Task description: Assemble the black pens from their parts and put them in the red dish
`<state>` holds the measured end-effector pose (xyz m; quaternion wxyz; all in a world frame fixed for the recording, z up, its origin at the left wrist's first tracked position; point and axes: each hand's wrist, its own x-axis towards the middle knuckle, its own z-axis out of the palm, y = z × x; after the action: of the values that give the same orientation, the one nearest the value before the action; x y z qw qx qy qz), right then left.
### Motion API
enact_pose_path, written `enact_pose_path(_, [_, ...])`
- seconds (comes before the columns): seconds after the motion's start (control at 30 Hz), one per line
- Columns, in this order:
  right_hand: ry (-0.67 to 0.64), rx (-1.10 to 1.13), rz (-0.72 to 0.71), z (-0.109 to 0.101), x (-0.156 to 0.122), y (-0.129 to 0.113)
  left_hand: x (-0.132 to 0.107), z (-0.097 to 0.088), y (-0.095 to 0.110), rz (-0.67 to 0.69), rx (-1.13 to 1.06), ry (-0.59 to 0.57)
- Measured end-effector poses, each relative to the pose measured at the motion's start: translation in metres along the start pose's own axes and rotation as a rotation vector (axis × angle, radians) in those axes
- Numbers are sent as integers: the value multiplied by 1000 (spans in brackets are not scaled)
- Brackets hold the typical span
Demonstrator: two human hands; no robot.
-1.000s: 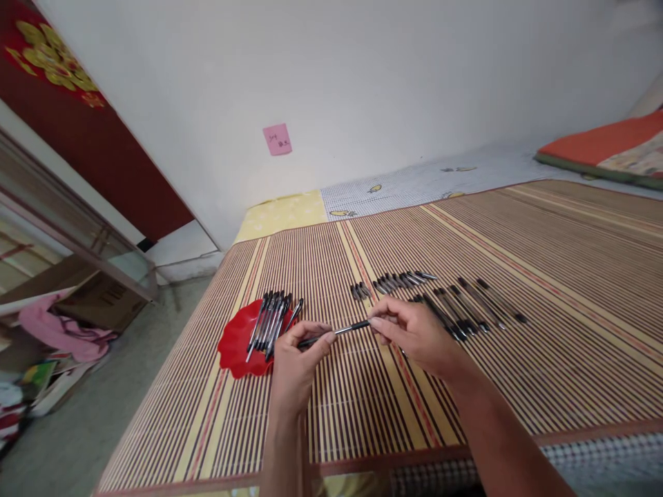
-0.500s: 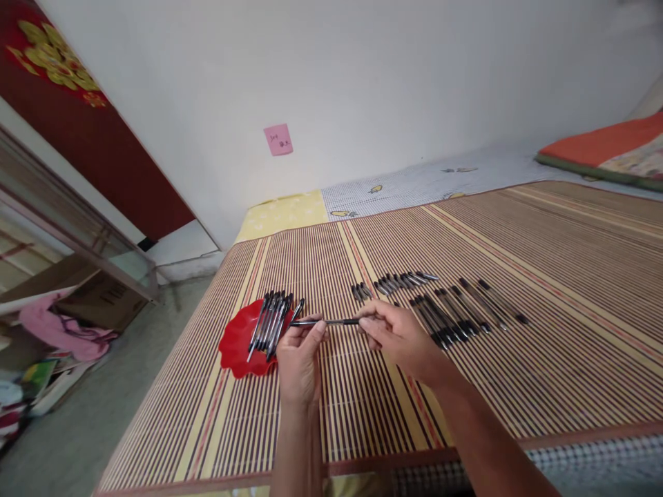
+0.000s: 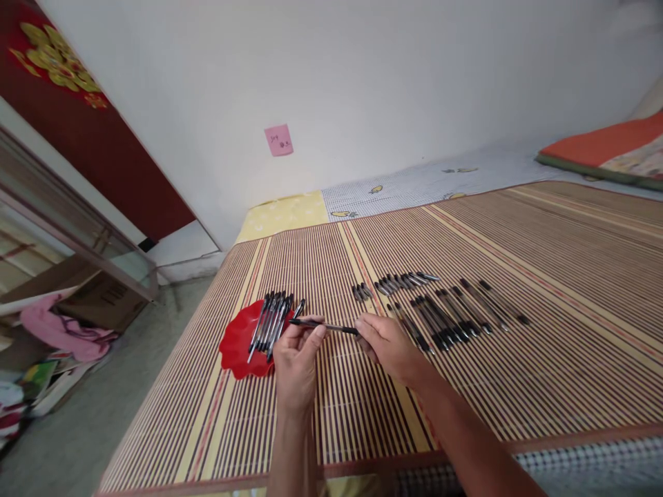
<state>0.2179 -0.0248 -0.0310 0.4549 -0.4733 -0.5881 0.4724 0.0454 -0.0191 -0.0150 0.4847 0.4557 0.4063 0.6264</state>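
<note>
A dark pen is held level between my two hands above the striped mat. My left hand pinches its left part between thumb and fingers. At its right end, my right hand closes on the black tip. Just left of my left hand, several assembled pens lie side by side on a red scalloped plate. Beyond and right of my right hand, dark pen barrels lie in a slanting row. Short dark pen pieces, which look like caps, form a row farther back.
The striped mat covers a bed against a white wall. A folded orange quilt lies at the far right. A pink note is stuck on the wall. On the floor at left, a cardboard box stands beside pink cloth.
My right hand has shifted slightly left and down, and the pen's right end has tilted lower. More barrels show beside my right hand. My left hand has moved slightly left.
</note>
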Motion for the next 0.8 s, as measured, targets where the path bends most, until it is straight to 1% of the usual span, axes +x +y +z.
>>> enact_pose_path(0.1, [-41,93,48,9,1,5,2,-8,4,23,61,-72])
enact_pose_path(0.17, [-93,132,81,14,0,6,4,-14,4,6,77,-123])
enact_pose_path(0.23, [-174,108,97,13,-1,5,7,-19,2,-24,80,-121])
enact_pose_path(0.27, [-187,44,88,9,-1,4,8,-21,1,-33,68,-89])
enact_pose_path(0.3, [-159,-60,66,4,1,3,10,-22,0,-40,42,-44])
enact_pose_path(0.33, [-90,-197,35,-3,4,1,12,-23,-1,-45,1,11])
enact_pose_path(0.37, [13,-358,6,-10,9,0,14,-23,-1,-52,-52,64])
enact_pose_path(0.4, [123,-528,-11,-18,16,-1,15,-23,-1,-63,-112,111])
enact_pose_path(0.43, [200,-684,-6,-24,24,-2,16,-22,0,-79,-171,147])
enact_pose_path(0.47, [244,-827,21,-29,34,-2,17,-22,1,-98,-223,174])
enact_pose_path(0.5, [247,-951,61,-32,45,-1,18,-22,2,-116,-264,193])
enact_pose_path(0.57, [229,-1050,113,-30,68,3,19,-22,4,-147,-318,216])
enact_pose_path(0.67, [189,-1104,163,-16,93,13,20,-24,4,-171,-362,239])
enact_pose_path(0.73, [177,-1129,174,-5,101,19,21,-25,4,-175,-385,252])
enact_pose_path(0.8, [171,-1137,167,3,102,23,21,-26,4,-175,-401,262])
